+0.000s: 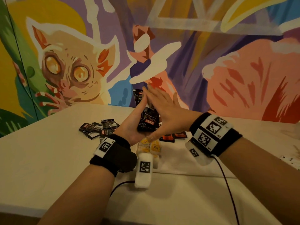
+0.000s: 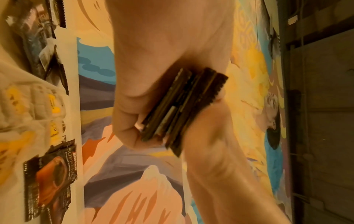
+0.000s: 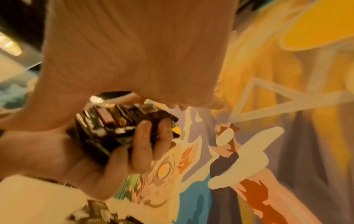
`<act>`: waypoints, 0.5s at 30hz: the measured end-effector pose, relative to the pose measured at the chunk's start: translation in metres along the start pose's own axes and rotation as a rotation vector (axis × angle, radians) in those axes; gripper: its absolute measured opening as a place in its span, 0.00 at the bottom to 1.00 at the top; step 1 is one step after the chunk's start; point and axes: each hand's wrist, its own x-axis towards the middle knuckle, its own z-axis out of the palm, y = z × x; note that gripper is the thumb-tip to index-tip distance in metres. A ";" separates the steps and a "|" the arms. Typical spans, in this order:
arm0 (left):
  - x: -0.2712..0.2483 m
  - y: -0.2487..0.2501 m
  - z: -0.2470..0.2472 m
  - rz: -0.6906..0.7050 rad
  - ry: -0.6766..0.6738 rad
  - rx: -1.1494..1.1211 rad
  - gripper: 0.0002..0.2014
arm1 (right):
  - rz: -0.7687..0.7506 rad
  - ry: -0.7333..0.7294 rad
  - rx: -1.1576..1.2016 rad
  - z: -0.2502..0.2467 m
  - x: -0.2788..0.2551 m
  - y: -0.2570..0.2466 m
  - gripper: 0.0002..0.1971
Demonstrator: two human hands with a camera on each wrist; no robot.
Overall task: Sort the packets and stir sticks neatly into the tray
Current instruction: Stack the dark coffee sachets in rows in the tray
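Note:
A stack of black coffee packets (image 1: 148, 123) stands on edge above the table, between my two hands. My left hand (image 1: 135, 122) cups it from the left; in the right wrist view its fingers (image 3: 145, 136) curl round the stack (image 3: 107, 127). My right hand (image 1: 164, 109) presses flat against the stack's right side with straight fingers. In the left wrist view the packet edges (image 2: 182, 106) show squeezed between both palms. No tray or stir stick shows in any view.
On the white table (image 1: 48, 151), loose black packets (image 1: 99, 129) lie left of my hands. Yellow tea packets (image 1: 151, 146) lie under them and orange-printed packets (image 1: 172, 136) to the right. A painted wall rises behind. Wrist cables trail over the near table.

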 end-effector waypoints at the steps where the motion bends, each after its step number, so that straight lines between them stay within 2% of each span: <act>1: -0.001 -0.001 0.002 -0.011 -0.026 -0.002 0.32 | -0.006 -0.019 -0.033 -0.001 0.002 0.002 0.68; 5: 0.000 -0.006 0.001 0.022 -0.049 0.079 0.30 | -0.034 0.011 0.056 -0.002 0.005 0.007 0.66; 9: 0.001 -0.009 0.001 0.087 0.004 0.151 0.24 | -0.039 0.174 0.176 0.006 0.002 0.013 0.60; 13: 0.003 -0.012 0.000 0.158 0.049 0.221 0.31 | -0.074 0.233 0.178 0.015 0.001 0.010 0.64; 15: 0.004 -0.013 0.001 0.174 0.045 0.214 0.31 | -0.082 0.273 0.222 0.013 0.000 0.007 0.62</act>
